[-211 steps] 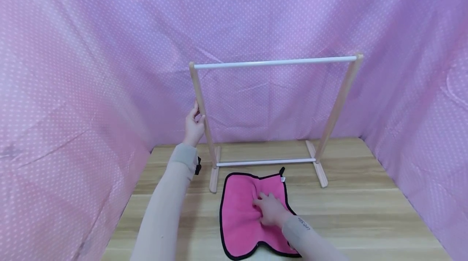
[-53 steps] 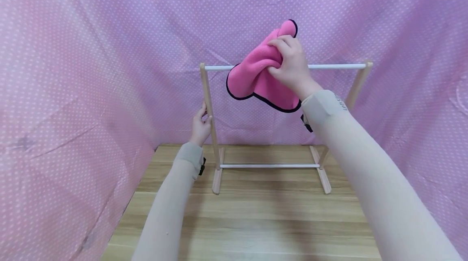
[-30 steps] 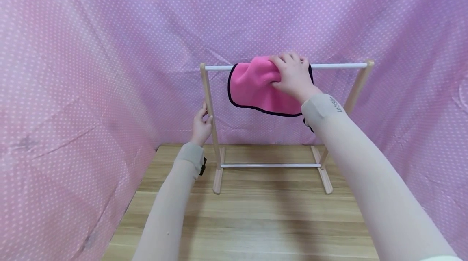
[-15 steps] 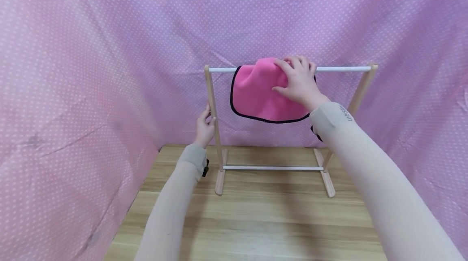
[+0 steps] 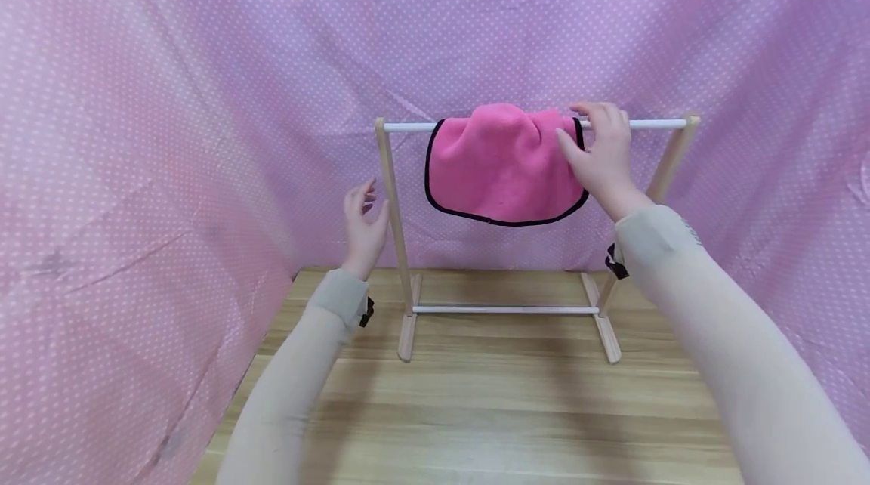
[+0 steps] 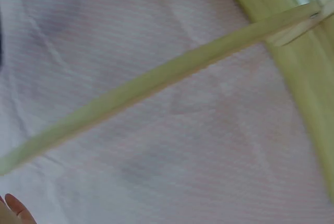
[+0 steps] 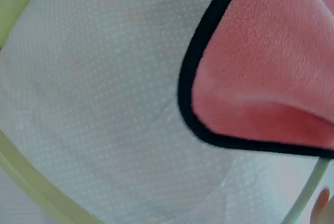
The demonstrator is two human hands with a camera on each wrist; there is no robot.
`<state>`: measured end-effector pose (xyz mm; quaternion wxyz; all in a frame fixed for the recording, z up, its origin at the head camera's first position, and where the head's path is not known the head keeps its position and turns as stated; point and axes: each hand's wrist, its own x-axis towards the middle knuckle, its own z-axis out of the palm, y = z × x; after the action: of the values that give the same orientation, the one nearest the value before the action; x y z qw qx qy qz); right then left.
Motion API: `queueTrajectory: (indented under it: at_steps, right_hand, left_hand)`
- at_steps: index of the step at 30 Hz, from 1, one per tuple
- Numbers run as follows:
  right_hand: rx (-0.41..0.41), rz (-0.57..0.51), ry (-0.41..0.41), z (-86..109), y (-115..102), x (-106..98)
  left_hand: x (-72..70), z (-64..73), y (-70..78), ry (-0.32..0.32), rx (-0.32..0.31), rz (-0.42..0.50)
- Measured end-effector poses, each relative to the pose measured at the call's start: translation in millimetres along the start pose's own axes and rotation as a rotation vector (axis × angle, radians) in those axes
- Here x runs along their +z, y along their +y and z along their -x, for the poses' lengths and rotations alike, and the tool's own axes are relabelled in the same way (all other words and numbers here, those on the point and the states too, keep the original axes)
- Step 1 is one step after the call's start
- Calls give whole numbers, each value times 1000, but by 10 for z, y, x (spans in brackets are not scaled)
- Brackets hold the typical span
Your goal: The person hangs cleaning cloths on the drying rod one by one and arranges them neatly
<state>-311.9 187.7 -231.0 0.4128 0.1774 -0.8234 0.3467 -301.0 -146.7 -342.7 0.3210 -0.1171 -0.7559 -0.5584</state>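
Note:
A pink towel (image 5: 503, 168) with black edging is draped over the white top bar (image 5: 655, 124) of a wooden rack, bunched along its upper fold. Its rounded, black-trimmed corner fills the upper right of the right wrist view. At the towel's right edge is my right hand (image 5: 605, 156), fingers spread and loosely bent, the thumb in front of the cloth; whether it touches is unclear. My left hand (image 5: 363, 232) is beside the rack's left post (image 5: 393, 205), apart from it, with relaxed fingers holding nothing. Only its fingertips (image 6: 18, 208) enter the left wrist view.
The rack stands on two wooden feet (image 5: 406, 338), joined by a white lower bar (image 5: 506, 310), towards the back of a wood-grain table (image 5: 489, 409). Pink dotted fabric (image 5: 170, 130) hangs behind and on both sides.
The towel has gone from the table onto the top bar, carried by my right hand. That hand has since let go and shifted right. My left hand has released the left post.

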Motion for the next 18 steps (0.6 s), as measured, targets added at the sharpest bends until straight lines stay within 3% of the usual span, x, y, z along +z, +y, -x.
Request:
queueTrajectory:
  at_steps: [4,11,18]
  right_hand:
    - [79,-61,27,51,90,-53]
    - [243,-72,-30,137,148,-84]
    - [398,-104,-104,136,160,-78]
  left_hand:
    - [2,-35,166,-50,26,-2]
    - [75,-140,416,-177,-48,87]
    - [221,-345,607,-258,-83,73]
